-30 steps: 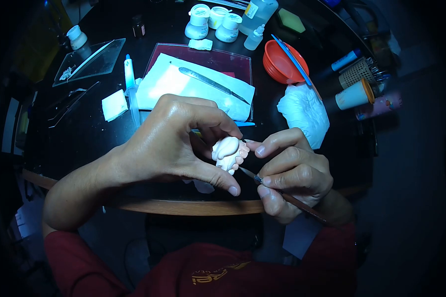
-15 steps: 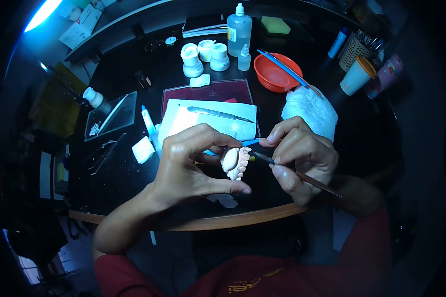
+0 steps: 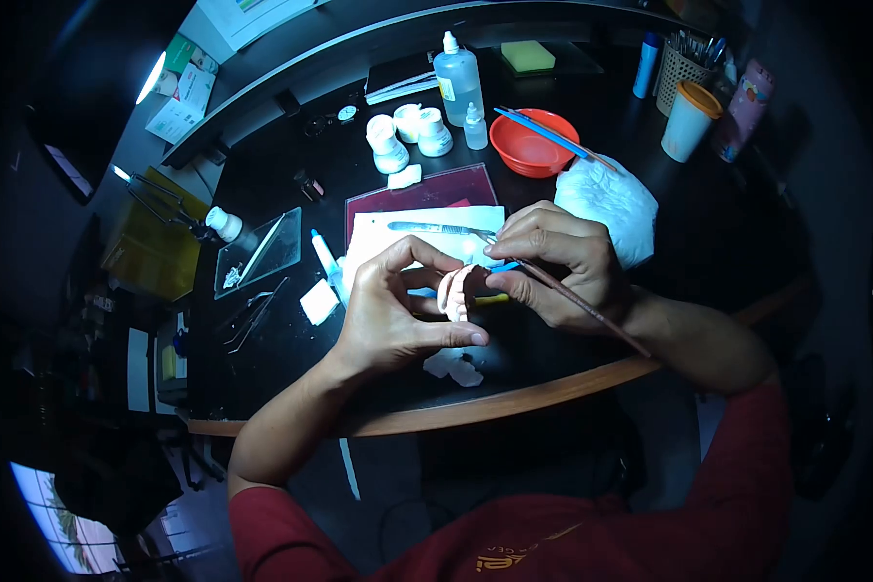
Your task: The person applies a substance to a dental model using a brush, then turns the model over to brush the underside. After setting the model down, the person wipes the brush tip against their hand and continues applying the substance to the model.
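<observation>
My left hand (image 3: 388, 306) grips a pinkish dental model (image 3: 454, 295) between its thumb and fingers, with the row of teeth turned toward the right. In my right hand (image 3: 563, 257) is a thin brown-handled brush (image 3: 587, 306), pinched near its front end. The brush tip is at the upper end of the tooth row, partly hidden by the fingers. Behind the hands, a metal-handled knife (image 3: 427, 228) lies on a white paper sheet (image 3: 371, 236). Small blue and yellow pieces show just beyond the model.
White jars (image 3: 388, 150), a clear dropper bottle (image 3: 456, 82) and a red bowl (image 3: 524, 148) with brushes across it stand at the back. A crumpled white tissue (image 3: 616, 209) lies right. A glass slab (image 3: 262, 254) and tweezers (image 3: 257, 318) are left. Wooden table edge (image 3: 514, 396) in front.
My right hand has moved up and left, bringing the brush to the model, its handle now pointing down-right. The model has turned, showing less of its underside. The head view has shifted.
</observation>
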Tool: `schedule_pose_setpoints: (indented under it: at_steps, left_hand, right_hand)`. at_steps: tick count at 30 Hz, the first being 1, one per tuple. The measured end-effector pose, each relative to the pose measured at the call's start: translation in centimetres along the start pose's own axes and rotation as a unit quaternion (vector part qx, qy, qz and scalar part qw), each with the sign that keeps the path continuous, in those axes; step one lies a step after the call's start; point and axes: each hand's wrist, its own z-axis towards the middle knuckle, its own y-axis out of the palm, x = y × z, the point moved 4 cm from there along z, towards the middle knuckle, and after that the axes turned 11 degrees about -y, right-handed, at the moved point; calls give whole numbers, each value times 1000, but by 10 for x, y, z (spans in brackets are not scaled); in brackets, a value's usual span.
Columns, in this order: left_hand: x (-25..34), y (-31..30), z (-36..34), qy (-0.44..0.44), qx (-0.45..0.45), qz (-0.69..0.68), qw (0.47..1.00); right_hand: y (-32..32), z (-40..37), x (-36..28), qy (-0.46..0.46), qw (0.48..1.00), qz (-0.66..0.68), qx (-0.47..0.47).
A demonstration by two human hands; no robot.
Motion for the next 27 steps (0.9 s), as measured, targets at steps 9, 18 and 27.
schedule_pose_setpoints:
  at_steps: [9,18,27]
  left_hand:
    - [-17,4,2,-72,-184,-246,949]
    - [-16,7,5,-31,-233,-248,940]
    - [-6,8,2,-45,-139,-77,986]
  right_hand:
    - [-5,4,-8,-49,998,35,17]
    - [-6,4,-10,-61,997,21,29]
    - [-6,3,-12,-49,998,27,20]
